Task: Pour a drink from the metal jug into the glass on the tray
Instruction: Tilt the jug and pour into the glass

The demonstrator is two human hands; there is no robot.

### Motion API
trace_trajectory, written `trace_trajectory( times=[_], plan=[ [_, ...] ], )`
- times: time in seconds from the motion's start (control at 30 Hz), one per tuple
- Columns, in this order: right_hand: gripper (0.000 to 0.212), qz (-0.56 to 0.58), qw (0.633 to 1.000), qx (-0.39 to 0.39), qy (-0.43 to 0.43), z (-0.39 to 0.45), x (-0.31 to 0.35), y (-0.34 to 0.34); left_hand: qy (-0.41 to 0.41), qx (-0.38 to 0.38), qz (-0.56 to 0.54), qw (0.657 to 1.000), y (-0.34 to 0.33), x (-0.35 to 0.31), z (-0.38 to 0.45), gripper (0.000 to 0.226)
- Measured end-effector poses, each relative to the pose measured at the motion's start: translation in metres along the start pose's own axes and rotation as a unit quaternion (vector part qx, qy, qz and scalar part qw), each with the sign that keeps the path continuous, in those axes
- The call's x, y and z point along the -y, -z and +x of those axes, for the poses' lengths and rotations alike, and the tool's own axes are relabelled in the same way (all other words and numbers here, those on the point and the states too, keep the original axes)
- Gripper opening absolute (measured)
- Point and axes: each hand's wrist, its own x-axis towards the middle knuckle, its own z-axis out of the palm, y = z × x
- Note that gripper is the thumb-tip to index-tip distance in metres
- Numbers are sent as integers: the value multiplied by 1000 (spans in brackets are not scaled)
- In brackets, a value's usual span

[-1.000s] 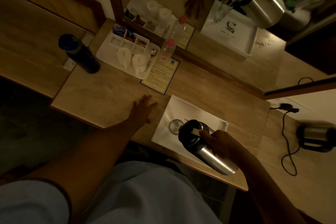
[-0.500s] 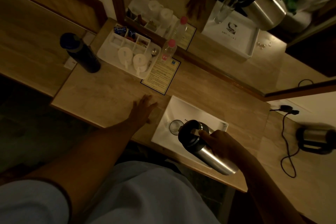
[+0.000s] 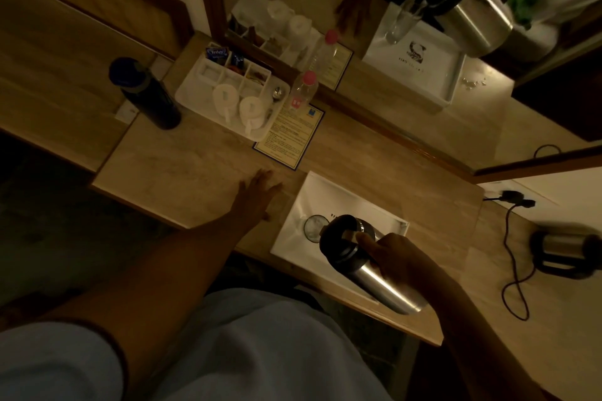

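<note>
At the left of the frame I see a dark bottle (image 3: 146, 93) standing upright on the wooden counter (image 3: 182, 169). To the right of it is a white organiser tray (image 3: 195, 88) with small compartments at the back and two white cups (image 3: 223, 96) upside down in front. Just beside its right edge stands a clear plastic bottle (image 3: 301, 93) with a pink cap, on a printed card (image 3: 290, 137).

Near the centre my left hand (image 3: 257, 197) lies flat on the counter with the fingers spread, holding nothing. It is just left of the white tray (image 3: 345, 202), near it but apart.

On this tray, close to its left end, stands the glass (image 3: 314, 227) (I see it only from above, and I cannot tell how full it is). My right hand (image 3: 400, 259) is wrapped around the metal jug (image 3: 368, 265), which is tilted with its dark lid end low over the glass rim and its steel body rising toward the lower right.

At the far right a kettle (image 3: 566, 252) stands on the counter, blurred, with a black cable (image 3: 508, 257) beside it.
</note>
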Motion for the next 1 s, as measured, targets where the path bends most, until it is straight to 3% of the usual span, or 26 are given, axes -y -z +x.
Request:
trace_trajectory(
  times=[0.07,0.23,0.4,0.53,0.63,0.77,0.83,0.9,0.93,1.0],
  plan=[
    [59,64,997,-15,-34,-1,1,1,-2,-1,-1,1000,1,-1,-1,106],
    [45,23,1000,3,-7,-1,2,1,-4,-5,-3,1000,-2,1,-1,108],
    [72,79,992,-3,-97,-1,11,8,-4,-8,2,1000,-2,0,0,107],
    [42,24,1000,0,-19,-6,12,9,-3,-3,1,1000,0,0,0,106],
    [43,33,999,-3,-38,-5,11,7,-5,-5,2,1000,-1,1,1,106],
    [79,58,997,-15,-52,0,11,6,-8,-8,-4,1000,0,1,-1,106],
    [76,64,998,-13,-26,-1,10,3,-9,-9,-8,1000,0,1,-1,106],
    [58,65,998,-12,-12,-4,12,5,-10,-10,-9,1000,1,1,-2,107],
    [61,76,997,-12,-15,-5,13,5,-11,-11,-8,1000,0,1,-2,108],
    [89,113,992,-16,-47,-3,12,3,-10,-11,-8,1000,-1,1,-2,108]
  ],
)
